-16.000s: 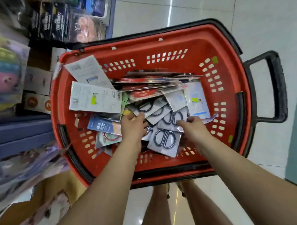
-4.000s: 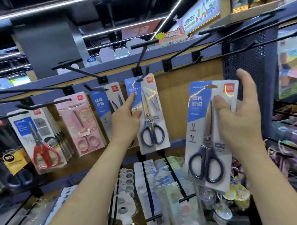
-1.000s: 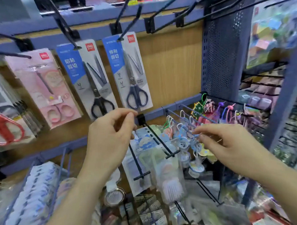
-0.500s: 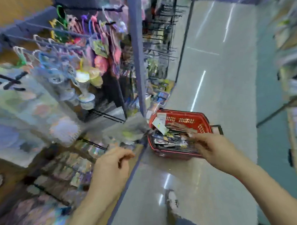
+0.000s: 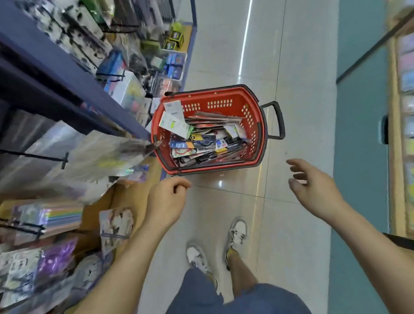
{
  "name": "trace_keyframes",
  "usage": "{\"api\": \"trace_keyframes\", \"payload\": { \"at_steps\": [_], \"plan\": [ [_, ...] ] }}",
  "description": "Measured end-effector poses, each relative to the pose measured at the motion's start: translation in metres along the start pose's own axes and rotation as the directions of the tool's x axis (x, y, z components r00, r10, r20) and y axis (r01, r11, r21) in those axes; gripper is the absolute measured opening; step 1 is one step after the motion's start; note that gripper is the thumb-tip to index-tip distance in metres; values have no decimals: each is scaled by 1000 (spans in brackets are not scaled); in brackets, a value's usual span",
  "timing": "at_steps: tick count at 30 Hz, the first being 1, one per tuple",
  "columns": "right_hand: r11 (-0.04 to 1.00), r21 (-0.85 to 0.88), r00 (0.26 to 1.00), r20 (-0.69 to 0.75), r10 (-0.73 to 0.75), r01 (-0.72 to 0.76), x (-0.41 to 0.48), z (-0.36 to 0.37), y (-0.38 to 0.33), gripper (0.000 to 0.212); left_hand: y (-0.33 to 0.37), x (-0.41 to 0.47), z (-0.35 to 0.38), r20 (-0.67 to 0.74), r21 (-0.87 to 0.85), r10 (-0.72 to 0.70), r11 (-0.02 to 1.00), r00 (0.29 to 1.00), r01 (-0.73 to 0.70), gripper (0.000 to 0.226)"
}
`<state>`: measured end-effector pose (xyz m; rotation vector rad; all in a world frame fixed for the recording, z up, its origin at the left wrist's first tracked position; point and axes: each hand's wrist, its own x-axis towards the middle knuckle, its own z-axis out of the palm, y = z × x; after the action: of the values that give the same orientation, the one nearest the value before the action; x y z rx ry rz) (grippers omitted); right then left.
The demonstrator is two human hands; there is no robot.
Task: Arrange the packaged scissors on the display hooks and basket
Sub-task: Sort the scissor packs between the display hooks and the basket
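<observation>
A red basket [image 5: 252, 121] with black rim and handle stands on the tiled floor ahead of me. Several packaged scissors [image 5: 205, 142] lie piled inside it, cards at mixed angles. My left hand [image 5: 166, 201] hangs below the basket's near left corner, fingers loosely curled, holding nothing. My right hand [image 5: 311, 185] is out to the right of the basket, fingers spread and relaxed, also holding nothing. Both hands are apart from the basket. The display hooks with hung scissors are out of view.
A blue shelving unit [image 5: 55, 75] with hooks and packaged goods runs along the left, its corner close to the basket. Another shelf [image 5: 410, 114] lines the right side of the aisle. My feet [image 5: 217, 246] stand on the floor behind the basket.
My view has swung from the scissor hooks down to the floor and basket. Both hands have dropped from the display and hold nothing; the basket is now nearer and centred.
</observation>
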<state>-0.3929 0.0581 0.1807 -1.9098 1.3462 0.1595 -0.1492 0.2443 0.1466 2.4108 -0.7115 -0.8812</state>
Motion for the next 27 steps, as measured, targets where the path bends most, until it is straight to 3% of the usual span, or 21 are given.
{"api": "trace_keyframes", "payload": {
  "at_steps": [9, 16, 19, 22, 24, 25, 27],
  "plan": [
    [996, 34, 994, 70, 83, -86, 147, 88, -13, 51, -43, 155, 72, 112, 77, -16, 997, 994, 8, 32],
    [973, -228, 979, 195, 63, -17, 274, 168, 23, 54, -84, 277, 169, 298, 317, 53, 936, 953, -151, 33],
    [921, -388, 927, 352, 130, 18, 326, 207, 48, 44, -93, 312, 212, 401, 375, 92, 892, 912, -254, 31],
    [879, -476, 822, 503, 266, 7, 363, 241, 65, 35, -98, 335, 250, 537, 441, 122, 803, 835, -401, 34],
    [918, -375, 771, 545, 331, -129, 377, 262, 71, 36, -99, 343, 271, 569, 501, 142, 721, 810, -479, 34],
    [928, -238, 760, 534, 371, -286, 383, 272, 75, 35, -97, 345, 279, 570, 537, 153, 674, 807, -507, 36],
    [807, 91, 749, 445, 491, -583, 396, 293, 84, 37, -95, 351, 289, 570, 593, 180, 586, 802, -553, 38]
  ]
}}
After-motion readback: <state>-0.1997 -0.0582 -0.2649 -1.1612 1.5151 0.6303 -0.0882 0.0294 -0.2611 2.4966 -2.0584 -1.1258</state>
